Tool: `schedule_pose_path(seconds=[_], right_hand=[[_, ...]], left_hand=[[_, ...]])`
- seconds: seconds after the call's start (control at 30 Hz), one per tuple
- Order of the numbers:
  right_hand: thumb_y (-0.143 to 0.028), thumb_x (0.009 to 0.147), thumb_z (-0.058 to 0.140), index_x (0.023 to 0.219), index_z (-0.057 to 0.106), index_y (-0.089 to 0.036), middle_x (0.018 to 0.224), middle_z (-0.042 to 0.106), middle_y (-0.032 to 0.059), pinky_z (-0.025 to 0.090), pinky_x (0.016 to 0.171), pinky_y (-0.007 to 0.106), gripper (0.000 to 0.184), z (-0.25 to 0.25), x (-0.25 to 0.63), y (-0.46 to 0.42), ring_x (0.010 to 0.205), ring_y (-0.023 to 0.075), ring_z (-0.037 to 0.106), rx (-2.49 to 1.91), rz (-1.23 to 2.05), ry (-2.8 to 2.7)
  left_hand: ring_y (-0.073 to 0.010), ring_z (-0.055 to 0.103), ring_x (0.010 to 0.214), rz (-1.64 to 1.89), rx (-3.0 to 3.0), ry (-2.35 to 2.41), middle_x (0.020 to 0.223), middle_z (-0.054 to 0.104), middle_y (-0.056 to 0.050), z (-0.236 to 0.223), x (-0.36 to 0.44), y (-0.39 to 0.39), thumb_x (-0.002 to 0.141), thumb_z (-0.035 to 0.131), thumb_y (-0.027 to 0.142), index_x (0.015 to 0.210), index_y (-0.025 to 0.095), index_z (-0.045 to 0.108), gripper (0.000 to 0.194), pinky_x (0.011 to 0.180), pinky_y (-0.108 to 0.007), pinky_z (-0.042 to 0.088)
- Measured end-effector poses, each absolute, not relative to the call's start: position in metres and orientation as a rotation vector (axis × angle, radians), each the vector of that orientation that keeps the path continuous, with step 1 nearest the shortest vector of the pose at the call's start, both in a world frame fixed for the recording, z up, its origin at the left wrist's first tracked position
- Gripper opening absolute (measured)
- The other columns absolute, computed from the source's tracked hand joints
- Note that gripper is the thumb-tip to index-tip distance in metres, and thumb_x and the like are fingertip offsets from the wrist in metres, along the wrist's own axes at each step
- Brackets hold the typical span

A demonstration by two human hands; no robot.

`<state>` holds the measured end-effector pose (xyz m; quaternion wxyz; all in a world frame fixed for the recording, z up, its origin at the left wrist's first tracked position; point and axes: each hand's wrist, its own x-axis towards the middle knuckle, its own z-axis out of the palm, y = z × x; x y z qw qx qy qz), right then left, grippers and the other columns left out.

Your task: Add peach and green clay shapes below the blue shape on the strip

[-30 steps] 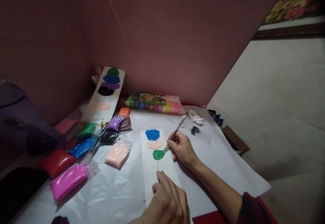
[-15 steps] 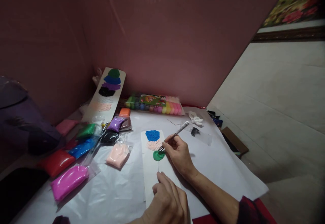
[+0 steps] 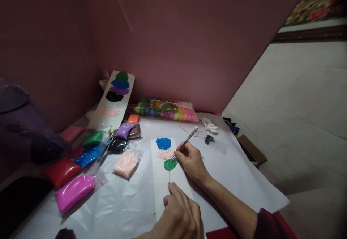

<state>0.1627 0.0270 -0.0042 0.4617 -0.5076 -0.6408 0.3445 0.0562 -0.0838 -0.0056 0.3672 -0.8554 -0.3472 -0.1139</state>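
Observation:
In my right hand (image 3: 192,162) is a small fork (image 3: 191,135) with a striped handle, pinched between thumb and fingers. Its tines meet the green clay patch (image 3: 170,165) on a long white card (image 3: 159,192). Above the green lie a textured pale peach patch (image 3: 165,154) and a blue patch (image 3: 163,144). A thin line runs down the card below the green. My left hand (image 3: 179,212) rests on the card's lower part, fingers loosely bent, holding nothing visible.
Bagged clay, such as a magenta pack (image 3: 75,192) and a peach pack (image 3: 126,165), lies to the left. A finished-looking card (image 3: 123,103) leans behind. A multicoloured clay pack (image 3: 165,110) sits by the wall; crumpled white tissue (image 3: 210,125) and black scraps (image 3: 209,140) lie right.
The fork's handle has tipped slightly and its tines have shifted on the green patch, which now shows more grooves. My left hand stays in place.

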Motion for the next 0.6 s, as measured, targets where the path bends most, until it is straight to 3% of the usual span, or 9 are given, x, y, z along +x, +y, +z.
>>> schedule_pose_path(seconds=[0.6], right_hand=[[-0.022,0.076,0.057,0.074,0.054,-0.018,0.069,0.06,0.0008,0.043,0.062,0.027,0.005,-0.0077,0.1706,0.0353,0.064,0.0158,0.055,-1.295,0.698,-1.584]], left_hand=[[-0.0354,0.067,0.077,-0.28,-2.221,-0.897,0.085,0.068,-0.027,-0.0047,0.0561,-0.085,0.075,0.057,0.024,0.087,0.001,0.06,0.026,0.049,-0.03,0.039]])
